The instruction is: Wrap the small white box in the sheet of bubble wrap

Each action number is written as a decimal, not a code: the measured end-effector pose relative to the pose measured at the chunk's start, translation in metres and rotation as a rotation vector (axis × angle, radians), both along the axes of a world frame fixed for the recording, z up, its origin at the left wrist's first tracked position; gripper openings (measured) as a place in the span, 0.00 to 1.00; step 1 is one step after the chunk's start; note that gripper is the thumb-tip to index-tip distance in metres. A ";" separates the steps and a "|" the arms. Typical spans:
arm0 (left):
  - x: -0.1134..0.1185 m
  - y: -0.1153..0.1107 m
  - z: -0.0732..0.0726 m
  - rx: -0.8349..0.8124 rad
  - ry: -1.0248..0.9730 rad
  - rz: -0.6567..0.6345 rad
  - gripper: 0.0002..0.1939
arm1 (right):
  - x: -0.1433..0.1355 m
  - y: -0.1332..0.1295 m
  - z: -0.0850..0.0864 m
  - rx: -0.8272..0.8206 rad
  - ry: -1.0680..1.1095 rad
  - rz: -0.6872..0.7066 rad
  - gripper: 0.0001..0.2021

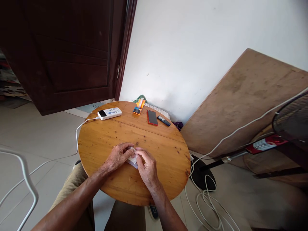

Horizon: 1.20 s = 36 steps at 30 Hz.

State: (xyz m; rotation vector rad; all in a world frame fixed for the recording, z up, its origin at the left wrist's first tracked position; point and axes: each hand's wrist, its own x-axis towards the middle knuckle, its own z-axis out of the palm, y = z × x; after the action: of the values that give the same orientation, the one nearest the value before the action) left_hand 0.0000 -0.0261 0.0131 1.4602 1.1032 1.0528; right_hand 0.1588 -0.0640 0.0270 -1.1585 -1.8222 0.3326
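Observation:
A small whitish packet (132, 161), thin and partly see-through at its lower edge, lies between my hands over the near half of the round wooden table (166, 160). My left hand (117, 156) is closed on its left side, thumb and fingers together. From the right, my right hand (147, 165) pinches its upper right part. The fingers of both hands nearly touch and cover much of the packet. What is inside it I cannot make out.
Along the table's far side are a white device (113, 113) with a cable, an orange tape dispenser (139, 106), a red-edged phone (152, 117) and a dark handset (164, 120). A fan stand (204, 173) and coiled cable are on the floor at right.

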 end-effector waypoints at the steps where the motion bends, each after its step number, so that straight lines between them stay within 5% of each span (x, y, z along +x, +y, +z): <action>1: 0.000 0.000 0.000 0.012 -0.002 0.001 0.18 | 0.000 0.000 0.000 0.005 -0.020 -0.005 0.13; 8: -0.005 -0.001 0.006 -0.100 -0.126 -0.065 0.18 | 0.000 0.001 -0.001 0.007 -0.038 -0.003 0.12; 21: -0.007 0.000 0.005 0.041 -0.122 -0.098 0.12 | 0.000 0.003 -0.001 -0.082 0.081 -0.015 0.10; 36: -0.008 -0.001 0.008 0.105 -0.096 -0.130 0.11 | 0.004 0.000 -0.003 0.047 -0.161 -0.025 0.16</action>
State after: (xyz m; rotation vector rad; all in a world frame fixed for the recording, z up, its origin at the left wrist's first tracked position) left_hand -0.0083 -0.0267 0.0207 1.5267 0.8843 1.0900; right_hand 0.1628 -0.0637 0.0241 -1.2031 -1.9427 0.1856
